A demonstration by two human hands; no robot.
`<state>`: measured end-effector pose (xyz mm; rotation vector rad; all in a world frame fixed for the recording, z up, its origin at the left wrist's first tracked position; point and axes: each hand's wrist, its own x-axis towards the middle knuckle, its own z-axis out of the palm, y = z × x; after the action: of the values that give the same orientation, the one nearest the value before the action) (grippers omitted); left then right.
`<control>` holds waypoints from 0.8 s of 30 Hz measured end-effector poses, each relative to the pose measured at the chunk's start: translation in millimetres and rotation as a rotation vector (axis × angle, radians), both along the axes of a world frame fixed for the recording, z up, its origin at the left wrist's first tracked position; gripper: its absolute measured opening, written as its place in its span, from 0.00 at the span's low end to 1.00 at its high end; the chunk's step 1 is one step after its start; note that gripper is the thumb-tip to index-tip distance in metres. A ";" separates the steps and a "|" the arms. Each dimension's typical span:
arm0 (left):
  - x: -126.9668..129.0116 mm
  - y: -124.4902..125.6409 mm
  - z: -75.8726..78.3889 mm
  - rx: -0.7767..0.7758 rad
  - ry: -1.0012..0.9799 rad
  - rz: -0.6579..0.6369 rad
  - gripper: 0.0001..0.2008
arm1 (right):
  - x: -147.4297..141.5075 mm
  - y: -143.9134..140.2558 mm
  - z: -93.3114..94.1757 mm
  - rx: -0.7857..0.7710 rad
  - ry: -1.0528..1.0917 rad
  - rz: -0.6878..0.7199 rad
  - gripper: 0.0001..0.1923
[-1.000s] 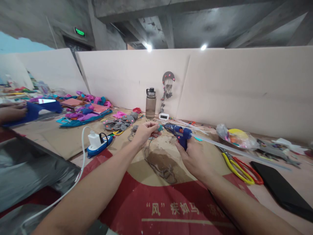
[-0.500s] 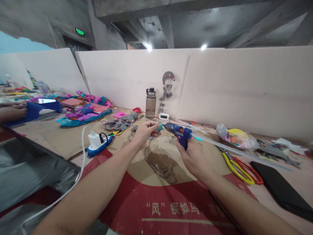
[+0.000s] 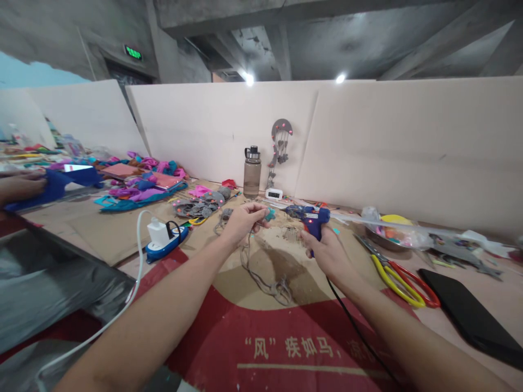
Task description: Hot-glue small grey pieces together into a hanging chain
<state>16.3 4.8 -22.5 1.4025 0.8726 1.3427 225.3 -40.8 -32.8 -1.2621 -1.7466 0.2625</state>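
My left hand pinches a small teal cut-out piece between thumb and fingertips, above the middle of the table. A grey cord hangs below that hand and lies in loops on the cardboard. My right hand is wrapped around the grip of a blue hot glue gun, its nozzle pointing left toward the teal piece but apart from it. A long clear glue stick sticks out of the gun's rear. A black cable runs from the gun under my right forearm.
Red-and-yellow-handled scissors, a black phone and a metal bowl lie right. A blue power strip and grey felt pieces are left. A water bottle and small clock stand behind. Another person's hand holds blue cloth.
My right hand has drawn the glue gun to the right, so the nozzle is farther from the teal piece. My left hand has barely moved, and more of the teal piece shows.
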 end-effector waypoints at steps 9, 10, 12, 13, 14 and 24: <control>5.3 -8.6 2.0 0.335 0.339 0.230 0.09 | 24.5 17.0 -1.4 -0.620 0.105 -0.104 0.09; 6.6 -10.4 2.1 0.367 0.364 0.242 0.08 | 26.1 17.0 -0.7 -0.550 -0.015 -0.168 0.10; 9.3 -14.4 2.8 0.427 0.411 0.270 0.07 | 27.6 15.7 1.1 -0.390 -0.241 -0.285 0.13; 10.5 -16.6 3.3 0.456 0.433 0.287 0.06 | 27.3 14.6 2.1 -0.325 -0.327 -0.330 0.15; 11.4 -18.6 3.8 0.485 0.452 0.305 0.06 | 26.5 13.4 2.8 -0.282 -0.400 -0.365 0.16; 13.9 -23.4 4.9 0.524 0.463 0.320 0.05 | 35.2 17.4 6.3 -0.401 -0.611 -0.385 0.20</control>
<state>30.1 -18.6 -17.6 2.1051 1.1322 1.5894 260.5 -23.4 -26.5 -2.1051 -1.9498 -0.0094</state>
